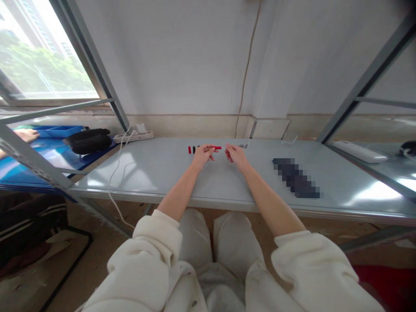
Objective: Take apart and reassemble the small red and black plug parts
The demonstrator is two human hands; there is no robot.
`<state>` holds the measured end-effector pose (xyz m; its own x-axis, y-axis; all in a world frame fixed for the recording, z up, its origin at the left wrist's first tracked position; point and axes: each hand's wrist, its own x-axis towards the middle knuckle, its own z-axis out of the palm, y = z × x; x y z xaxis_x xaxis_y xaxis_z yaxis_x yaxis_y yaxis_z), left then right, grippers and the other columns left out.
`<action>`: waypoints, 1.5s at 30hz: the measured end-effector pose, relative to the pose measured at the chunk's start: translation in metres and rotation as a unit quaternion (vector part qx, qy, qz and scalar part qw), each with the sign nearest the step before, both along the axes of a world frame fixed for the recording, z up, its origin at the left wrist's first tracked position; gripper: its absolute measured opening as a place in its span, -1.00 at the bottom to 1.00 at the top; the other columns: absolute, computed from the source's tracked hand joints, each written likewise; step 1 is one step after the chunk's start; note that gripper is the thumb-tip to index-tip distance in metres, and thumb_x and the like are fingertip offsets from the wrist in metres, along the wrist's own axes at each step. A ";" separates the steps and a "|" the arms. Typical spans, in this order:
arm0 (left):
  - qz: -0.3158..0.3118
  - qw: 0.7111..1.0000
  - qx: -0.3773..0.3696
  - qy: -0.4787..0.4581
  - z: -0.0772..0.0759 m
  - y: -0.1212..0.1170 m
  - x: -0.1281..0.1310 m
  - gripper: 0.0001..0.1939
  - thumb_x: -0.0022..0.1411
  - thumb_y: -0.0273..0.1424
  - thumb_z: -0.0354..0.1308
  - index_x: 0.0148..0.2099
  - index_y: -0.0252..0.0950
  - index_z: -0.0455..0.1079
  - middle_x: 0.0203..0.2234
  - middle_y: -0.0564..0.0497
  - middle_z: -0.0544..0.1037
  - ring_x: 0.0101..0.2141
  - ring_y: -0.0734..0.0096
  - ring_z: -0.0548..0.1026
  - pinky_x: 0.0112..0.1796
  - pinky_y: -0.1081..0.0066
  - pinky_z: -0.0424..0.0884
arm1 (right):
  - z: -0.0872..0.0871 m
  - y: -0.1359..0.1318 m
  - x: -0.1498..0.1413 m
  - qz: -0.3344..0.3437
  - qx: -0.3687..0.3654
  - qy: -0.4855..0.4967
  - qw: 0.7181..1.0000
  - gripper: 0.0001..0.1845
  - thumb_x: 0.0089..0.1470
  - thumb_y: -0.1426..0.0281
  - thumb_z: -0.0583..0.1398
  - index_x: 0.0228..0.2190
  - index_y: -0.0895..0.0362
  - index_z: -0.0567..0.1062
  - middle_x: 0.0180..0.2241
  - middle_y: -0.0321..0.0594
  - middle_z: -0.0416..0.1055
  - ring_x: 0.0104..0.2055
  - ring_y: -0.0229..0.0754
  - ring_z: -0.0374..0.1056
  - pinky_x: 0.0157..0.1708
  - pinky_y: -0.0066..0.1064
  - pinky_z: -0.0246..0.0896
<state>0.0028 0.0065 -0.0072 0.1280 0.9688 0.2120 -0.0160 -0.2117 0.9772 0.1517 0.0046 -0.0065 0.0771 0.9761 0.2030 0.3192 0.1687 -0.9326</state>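
Over the far middle of the grey table (156,169), my left hand (203,156) pinches a thin red cylinder (218,147) that points right. Just beyond its tip is my right hand (235,157), its fingers closed together; a small pale bit seems to show at the fingertips, too small to name. Left of my left hand stand a short red cylinder (189,150) and a dark green one (194,150), with another dark one partly hidden by the hand. Behind my right hand lie several small grey pieces (243,146), too small to identify.
A blurred dark object (295,177) lies on the table at right. A white power strip (143,136) and hanging white cable (112,182) are at left. Farther left, another person's hand (28,135) rests by a blue tray (58,131) and black case (87,141). Metal posts (364,82) flank the table.
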 end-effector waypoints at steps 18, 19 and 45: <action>-0.024 0.999 0.000 -0.031 -0.002 0.001 -0.002 -0.66 -0.05 -0.16 0.19 -0.38 -0.36 0.33 -0.56 0.05 0.46 -0.71 0.70 0.25 -0.69 0.57 0.06 | 0.003 -0.006 -0.001 0.068 0.057 -0.062 0.994 -0.68 -0.14 0.17 0.18 -0.43 0.16 0.50 -0.46 -0.23 0.45 -0.47 -0.32 0.25 -0.46 -0.49 0.16; -0.027 0.999 0.000 -0.027 -0.002 0.000 -0.002 -0.66 -0.05 -0.15 0.19 -0.39 -0.36 0.33 -0.58 0.07 0.44 -0.71 0.70 0.25 -0.69 0.57 0.07 | 0.003 -0.007 -0.001 0.076 0.066 -0.078 0.992 -0.69 -0.14 0.18 0.18 -0.44 0.16 0.50 -0.45 -0.22 0.45 -0.47 -0.32 0.25 -0.43 -0.48 0.17; 0.112 0.863 0.216 0.444 -0.007 -0.014 0.004 -0.75 0.17 -0.30 -0.06 -0.38 -0.29 0.39 -0.51 -0.02 0.48 -0.44 0.40 0.41 -0.40 0.45 0.22 | -0.002 0.044 0.026 -0.062 0.051 -0.317 0.945 -0.87 -0.11 0.40 0.16 -0.50 0.21 0.47 -0.46 -0.16 0.45 -0.37 -0.23 0.32 -0.31 -0.43 0.15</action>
<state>0.0071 -0.0071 -0.0145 0.2457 0.8460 0.4733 0.7863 -0.4594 0.4132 0.1781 0.0490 -0.0081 0.0207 0.9405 0.3390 0.8311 0.1724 -0.5288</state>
